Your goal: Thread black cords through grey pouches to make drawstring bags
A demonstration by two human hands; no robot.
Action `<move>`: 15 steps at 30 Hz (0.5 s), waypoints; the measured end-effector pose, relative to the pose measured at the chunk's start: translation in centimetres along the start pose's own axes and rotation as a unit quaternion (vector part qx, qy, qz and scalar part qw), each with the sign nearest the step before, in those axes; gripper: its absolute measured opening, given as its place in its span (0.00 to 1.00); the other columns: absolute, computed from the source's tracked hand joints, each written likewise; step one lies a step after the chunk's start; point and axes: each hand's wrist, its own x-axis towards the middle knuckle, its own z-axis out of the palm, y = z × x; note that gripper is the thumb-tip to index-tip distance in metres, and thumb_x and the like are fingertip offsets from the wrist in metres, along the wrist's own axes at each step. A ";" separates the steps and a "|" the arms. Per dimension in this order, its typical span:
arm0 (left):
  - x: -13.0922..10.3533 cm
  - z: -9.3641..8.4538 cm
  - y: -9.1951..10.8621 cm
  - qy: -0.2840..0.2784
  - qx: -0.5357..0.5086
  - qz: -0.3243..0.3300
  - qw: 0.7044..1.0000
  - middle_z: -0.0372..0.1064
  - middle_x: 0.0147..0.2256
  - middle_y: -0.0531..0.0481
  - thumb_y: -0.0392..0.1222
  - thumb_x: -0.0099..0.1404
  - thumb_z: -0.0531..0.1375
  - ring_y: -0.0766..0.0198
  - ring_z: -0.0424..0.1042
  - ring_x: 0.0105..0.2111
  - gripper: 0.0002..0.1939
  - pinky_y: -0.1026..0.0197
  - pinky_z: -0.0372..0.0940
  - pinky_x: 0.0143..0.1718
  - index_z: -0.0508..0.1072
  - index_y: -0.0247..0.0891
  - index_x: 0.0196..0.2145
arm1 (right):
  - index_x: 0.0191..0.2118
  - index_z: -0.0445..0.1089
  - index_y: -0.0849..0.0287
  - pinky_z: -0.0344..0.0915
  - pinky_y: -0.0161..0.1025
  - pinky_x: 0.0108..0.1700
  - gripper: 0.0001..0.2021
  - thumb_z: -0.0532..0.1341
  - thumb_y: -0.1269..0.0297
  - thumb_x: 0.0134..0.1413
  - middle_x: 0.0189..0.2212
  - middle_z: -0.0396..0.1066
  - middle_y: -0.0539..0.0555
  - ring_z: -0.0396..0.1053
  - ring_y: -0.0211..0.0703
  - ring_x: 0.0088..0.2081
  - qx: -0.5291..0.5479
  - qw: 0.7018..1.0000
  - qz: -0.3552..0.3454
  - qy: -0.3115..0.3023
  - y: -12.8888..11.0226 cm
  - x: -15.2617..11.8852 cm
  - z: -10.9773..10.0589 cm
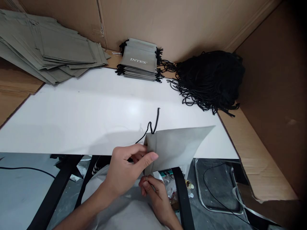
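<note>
My left hand (127, 166) is closed on a grey fabric pouch (177, 145), thumb on the near face and fingers behind its left edge. A thin black cord (152, 127) sticks out at the pouch's upper left corner, with a bend in it and one end pointing up. Just below the pouch's lower left corner, my right hand (155, 195) has its thumb and fingertips pinched together. Whatever may be between those fingertips is too small to make out. The pouch is held tilted over the table's front edge.
The white table (72, 111) has cardboard walls (179, 25) around it. Flat grey pouches (67, 48) are heaped at the left, and a stack of INTEX pouches with black cords (140, 59) stands at the back. A pile of black cords (211, 80) lies at the right.
</note>
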 end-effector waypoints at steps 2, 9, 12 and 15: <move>0.1 0.3 -0.6 -0.017 -0.002 -0.013 1.000 0.62 0.14 0.55 0.46 0.65 0.63 0.70 0.60 0.16 0.21 0.67 0.57 0.18 0.68 0.37 0.16 | 0.30 0.70 0.59 0.57 0.35 0.31 0.19 0.56 0.51 0.66 0.22 0.64 0.49 0.61 0.38 0.26 0.027 1.000 0.010 -0.005 -0.5 -0.2 0.1; -0.2 1.6 -1.9 0.029 -0.060 -0.094 0.993 0.57 0.12 0.57 0.49 0.66 0.61 0.71 0.56 0.15 0.22 0.67 0.54 0.18 0.68 0.37 0.18 | 0.28 0.68 0.59 0.51 0.33 0.23 0.24 0.60 0.40 0.58 0.16 0.62 0.47 0.55 0.34 0.18 0.157 0.986 0.046 -0.023 -0.1 0.0 2.5; -0.3 1.7 -2.0 0.065 -0.075 -0.102 0.990 0.58 0.12 0.56 0.50 0.66 0.61 0.71 0.56 0.15 0.22 0.67 0.55 0.19 0.68 0.37 0.17 | 0.27 0.68 0.59 0.51 0.33 0.23 0.25 0.60 0.39 0.57 0.16 0.62 0.47 0.54 0.33 0.18 0.173 0.984 0.046 0.001 -0.1 0.3 3.1; -0.1 1.3 -2.1 0.062 -0.087 -0.103 0.989 0.58 0.12 0.56 0.50 0.65 0.60 0.71 0.57 0.14 0.21 0.67 0.54 0.18 0.70 0.36 0.19 | 0.28 0.68 0.59 0.51 0.33 0.23 0.25 0.61 0.38 0.55 0.16 0.62 0.47 0.55 0.33 0.18 0.177 0.982 0.061 -0.014 -0.5 0.5 3.0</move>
